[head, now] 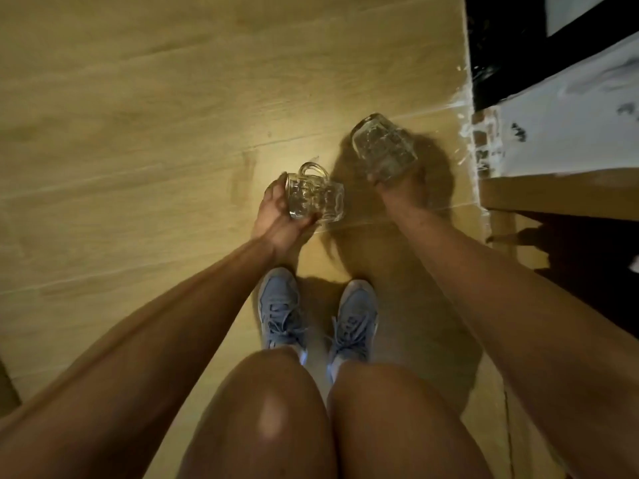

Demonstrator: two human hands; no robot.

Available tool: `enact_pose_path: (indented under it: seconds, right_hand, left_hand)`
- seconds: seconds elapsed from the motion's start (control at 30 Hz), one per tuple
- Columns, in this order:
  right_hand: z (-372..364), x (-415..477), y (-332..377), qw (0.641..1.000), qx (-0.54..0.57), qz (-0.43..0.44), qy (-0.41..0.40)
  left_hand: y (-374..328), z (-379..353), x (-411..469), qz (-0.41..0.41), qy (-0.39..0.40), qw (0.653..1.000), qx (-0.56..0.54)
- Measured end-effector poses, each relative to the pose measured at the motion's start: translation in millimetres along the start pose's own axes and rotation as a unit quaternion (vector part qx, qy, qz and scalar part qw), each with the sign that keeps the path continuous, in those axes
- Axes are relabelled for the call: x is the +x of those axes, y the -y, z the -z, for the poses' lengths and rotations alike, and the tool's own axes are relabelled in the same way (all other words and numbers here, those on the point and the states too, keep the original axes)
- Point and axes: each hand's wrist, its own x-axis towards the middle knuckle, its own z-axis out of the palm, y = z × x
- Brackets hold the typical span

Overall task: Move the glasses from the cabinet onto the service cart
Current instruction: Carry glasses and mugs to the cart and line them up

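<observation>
Cupping mugs (313, 198): left hand (273, 217), seemingly right hand (399, 191).

— Can you see how the right hand (397, 190) grips the right mug (382, 146)?
— Not well. Both are blurred, and the fingers are mostly hidden under the glass.
— And the left hand (276, 217)?
— Its fingertips are hidden behind the left mug (313, 198).
— What is the wooden piece (553, 195) at the right?
— I cannot tell; the picture's edge cuts it off. The dark marks on the white surface (570, 108) are too blurred to read.
</observation>
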Motion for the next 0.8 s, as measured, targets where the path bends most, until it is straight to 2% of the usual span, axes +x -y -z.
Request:
enact_pose_path:
  seconds: [0.13, 0.23, 0.3, 0.4, 0.47, 0.53, 0.6, 0.7, 0.8]
  right_hand:
    - [-30, 27, -10, 0.987, 0.126, -0.085, -0.05]
    - [-42, 38, -9, 0.96, 0.248, -0.095, -0.084]
    - [-46, 38, -2, 0.951, 0.281, -0.091, -0.092]
    - [-45, 32, 7, 0.965, 0.238, -0.065, -0.085]
    - [-34, 14, 14, 0.974, 0.204, -0.05, -0.081]
    - [-20, -5, 15, 0.983, 0.161, -0.034, -0.078]
    - [3, -32, 19, 0.99, 0.119, -0.024, -0.074]
    - [39, -76, 37, 0.995, 0.074, -0.019, -0.069]
    - [86, -127, 76, 0.998, 0.016, 0.008, -0.052]
  left_hand:
    - [4, -22, 47, 0.085, -0.029, 0.989, -0.114]
    - [2, -29, 65, 0.128, -0.05, 0.98, -0.147]
    - [3, -31, 73, 0.144, -0.047, 0.976, -0.153]
    - [0, -31, 67, 0.173, -0.045, 0.977, -0.118]
    - [-4, -25, 54, 0.159, -0.063, 0.982, -0.084]
    - [-10, -11, 37, 0.149, -0.071, 0.98, -0.113]
    - [-23, 10, 13, 0.153, -0.076, 0.973, -0.157]
    - [-48, 49, -35, 0.146, -0.11, 0.979, -0.088]
    - [-79, 95, -86, 0.123, -0.131, 0.98, -0.084]
